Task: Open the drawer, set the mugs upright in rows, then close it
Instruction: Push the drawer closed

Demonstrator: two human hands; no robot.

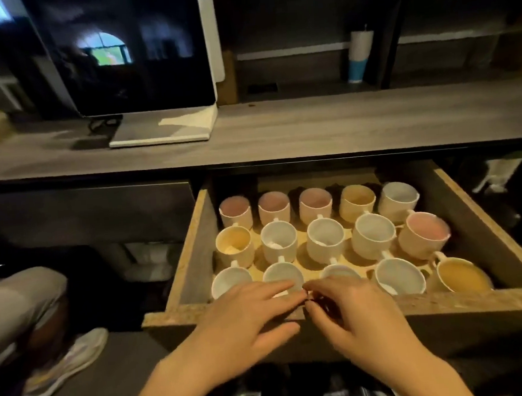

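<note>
Glossy ceramic mugs (325,239); rough raw chipboard drawer (480,301); matt grey wood-grain desk (341,122).

Drawer (449,303) pulled out under desk (341,122). Mugs (373,235) inside, mouths up, three rows of five, with pink, yellow and white interiors. My left hand (247,320) lies flat over drawer's front board, fingers straight across rim, partly covering front-row mugs. My right hand (356,312) just beside it, fingers curled at same board, fingertips nearly meeting left's; hold blurred, unclear. Monitor (123,52) and tumbler (359,55) on desk. Another person's sneaker (69,363) on floor, left.
</note>
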